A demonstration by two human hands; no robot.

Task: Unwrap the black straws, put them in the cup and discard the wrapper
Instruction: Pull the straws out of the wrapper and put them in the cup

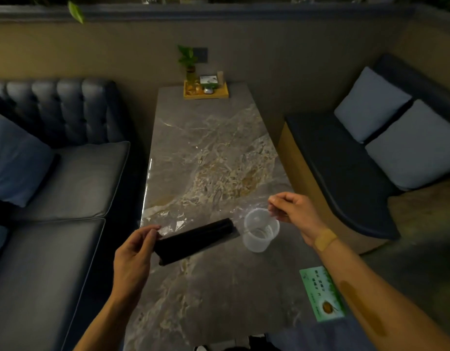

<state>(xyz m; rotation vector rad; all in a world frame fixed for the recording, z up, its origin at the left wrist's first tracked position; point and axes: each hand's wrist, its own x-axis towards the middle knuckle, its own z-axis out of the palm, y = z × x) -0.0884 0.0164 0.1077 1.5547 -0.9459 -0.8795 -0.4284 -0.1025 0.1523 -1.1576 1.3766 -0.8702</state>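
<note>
A bundle of black straws [197,239] is held slanted just above the marble table [213,287], its near end gripped by my left hand [136,252]. A clear plastic wrapper [193,216] stretches from the bundle toward my right hand [293,211], which pinches its far edge above the cup. The transparent plastic cup [260,233] stands upright on the table right of the bundle's far end, with nothing inside that I can make out.
A green printed card [322,293] lies at the table's right edge by my right forearm. A yellow tray [206,93] with a small plant and boxes sits at the far end. Dark sofas flank the table on both sides.
</note>
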